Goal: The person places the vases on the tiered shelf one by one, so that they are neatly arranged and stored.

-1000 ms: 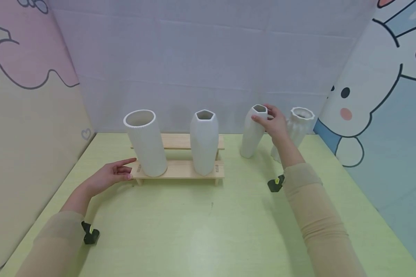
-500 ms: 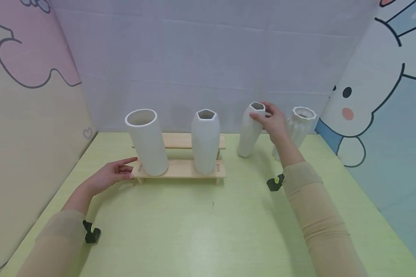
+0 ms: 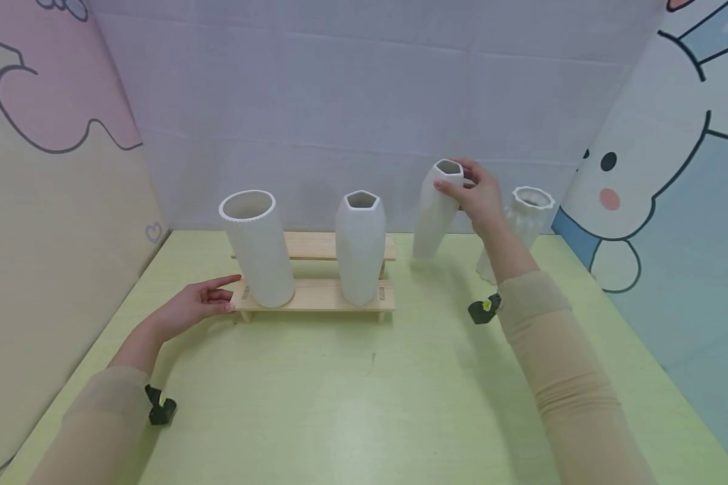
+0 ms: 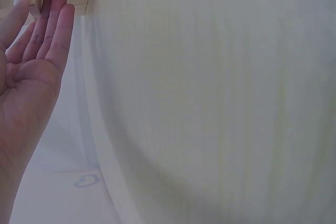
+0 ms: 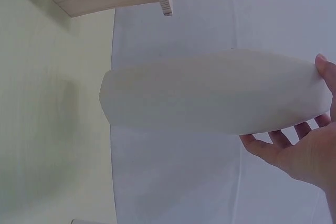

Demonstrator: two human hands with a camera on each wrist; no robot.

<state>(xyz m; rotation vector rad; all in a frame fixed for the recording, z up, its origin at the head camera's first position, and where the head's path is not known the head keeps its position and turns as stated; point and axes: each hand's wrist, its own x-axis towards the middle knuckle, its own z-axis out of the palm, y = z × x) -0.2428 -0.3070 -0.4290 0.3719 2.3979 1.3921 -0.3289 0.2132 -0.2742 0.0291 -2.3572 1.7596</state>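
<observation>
Near its neck, my right hand (image 3: 480,195) grips a white faceted vase (image 3: 437,212) with a five-sided mouth. The vase tilts, its top leaning right, and its base hangs above the table; in the right wrist view the vase (image 5: 210,93) lies across the picture between thumb and fingers. My left hand (image 3: 191,310) touches the left end of a two-tier wooden shelf (image 3: 315,294), its fingers (image 4: 59,35) fairly straight against the wood. On the lower tier stand a wide ribbed cylinder vase (image 3: 257,252) at left and a second faceted vase (image 3: 360,252) at right.
A white vase with a wavy rim (image 3: 524,219) stands at the back right, partly behind my right forearm. The upper tier (image 3: 309,246) of the shelf sits behind the lower one. A pale cloth wall (image 3: 364,94) rises behind the light green table (image 3: 340,404).
My right hand has lifted the faceted vase off the table and moved it slightly left. My left hand stays at the shelf end, and the other vases have not moved.
</observation>
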